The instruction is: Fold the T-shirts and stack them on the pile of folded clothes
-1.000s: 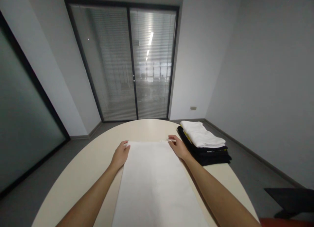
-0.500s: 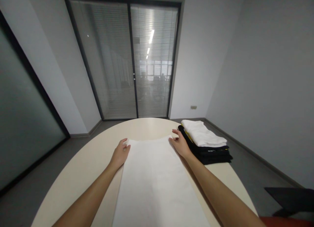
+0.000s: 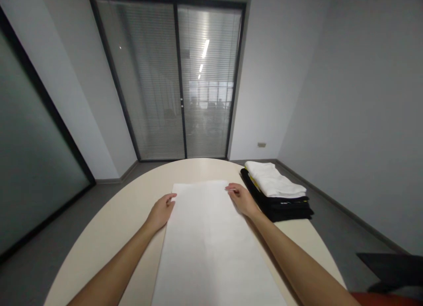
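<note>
A long white cloth lies flat on the pale round table, running from its middle down past the bottom of the view. My left hand pinches the cloth's left edge near the far left corner. At the far right corner, my right hand has its fingers closed on the cloth's edge. Just right of my right hand rests a stack of folded dark clothes with a folded white garment on top.
Beyond the table stands a glass door with blinds in a dark frame. A black chair part and something red are at the lower right. Grey walls rise on both sides.
The fingers of both hands have closed onto the cloth's edges. The cloth's far edge now lies slightly farther away and looks straighter. The stack has not moved.
</note>
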A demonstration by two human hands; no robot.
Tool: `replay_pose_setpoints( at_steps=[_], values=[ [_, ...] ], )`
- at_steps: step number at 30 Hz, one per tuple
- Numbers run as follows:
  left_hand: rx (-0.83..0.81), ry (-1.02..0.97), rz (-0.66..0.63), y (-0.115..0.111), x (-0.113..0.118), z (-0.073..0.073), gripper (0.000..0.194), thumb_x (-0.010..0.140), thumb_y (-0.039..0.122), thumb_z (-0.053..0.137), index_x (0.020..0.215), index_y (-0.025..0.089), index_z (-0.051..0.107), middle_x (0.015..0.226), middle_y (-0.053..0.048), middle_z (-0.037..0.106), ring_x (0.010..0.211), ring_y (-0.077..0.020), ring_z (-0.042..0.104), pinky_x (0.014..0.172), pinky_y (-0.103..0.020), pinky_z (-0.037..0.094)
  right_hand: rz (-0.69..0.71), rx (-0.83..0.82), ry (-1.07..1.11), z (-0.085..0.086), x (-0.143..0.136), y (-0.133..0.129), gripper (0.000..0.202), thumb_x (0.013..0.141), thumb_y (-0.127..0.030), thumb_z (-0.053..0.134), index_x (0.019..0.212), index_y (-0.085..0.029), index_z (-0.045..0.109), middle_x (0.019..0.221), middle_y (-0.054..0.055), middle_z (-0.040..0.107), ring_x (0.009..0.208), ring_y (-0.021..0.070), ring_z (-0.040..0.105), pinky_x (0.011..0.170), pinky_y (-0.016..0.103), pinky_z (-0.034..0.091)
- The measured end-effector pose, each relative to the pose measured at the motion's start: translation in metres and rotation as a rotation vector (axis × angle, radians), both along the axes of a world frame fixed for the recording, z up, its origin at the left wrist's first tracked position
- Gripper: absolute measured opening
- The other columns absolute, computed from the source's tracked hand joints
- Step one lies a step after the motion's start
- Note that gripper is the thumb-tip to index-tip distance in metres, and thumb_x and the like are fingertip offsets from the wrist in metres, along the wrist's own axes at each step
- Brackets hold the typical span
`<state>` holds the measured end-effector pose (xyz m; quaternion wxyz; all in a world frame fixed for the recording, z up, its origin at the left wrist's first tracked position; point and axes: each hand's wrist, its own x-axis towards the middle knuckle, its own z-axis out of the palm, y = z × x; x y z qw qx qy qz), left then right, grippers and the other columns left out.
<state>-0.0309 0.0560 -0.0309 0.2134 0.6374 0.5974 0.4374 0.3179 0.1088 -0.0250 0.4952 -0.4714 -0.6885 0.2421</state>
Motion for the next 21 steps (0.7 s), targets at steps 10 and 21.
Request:
replay_pose_setpoints(
  at_steps=[10,21],
  values=[
    [0.07,0.468,-0.008,-0.007,0.008,-0.015,0.053,0.09,0.026,0.043,0.14,0.009,0.052,0.146,-0.017,0.051,0.137,-0.0289,0.045,0.117,-0.045,0.034,0.069,0.036,-0.188,-0.003,0.004,-0.005,0.037,0.083,-0.014,0.047,0.109,-0.019,0.073,0.132,0.012,0.059,0.122,0.0224,0.057,0.106,0.041,0.045],
    [-0.015,0.667,-0.157,-0.042,0.037,0.015,0.058,0.1,0.048,0.034,0.152,0.022,0.039,0.163,-0.011,0.026,0.151,-0.0313,0.02,0.12,-0.054,0.02,0.25,0.022,-0.648,0.038,-0.033,-0.071,0.054,0.098,-0.05,0.046,0.149,-0.032,0.045,0.158,0.006,0.037,0.149,0.0349,0.022,0.119,0.061,0.016]
  ],
)
